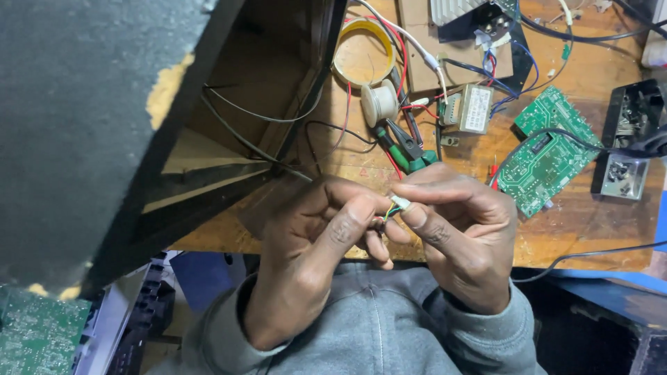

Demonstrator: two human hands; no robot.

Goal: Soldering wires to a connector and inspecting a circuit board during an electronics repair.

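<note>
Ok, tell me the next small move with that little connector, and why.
Probably steady the coloured wires with the left hand and pinch the small white connector more squarely in the right hand: only its fingertips hold it, and the wires are pinched close behind it.

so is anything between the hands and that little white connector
Nothing visible. The right hand pinches the white connector in its fingertips, and the left hand grips the thin coloured wires running from it. The pliers and circuit board lie further back on the bench, apart from both hands.
</note>
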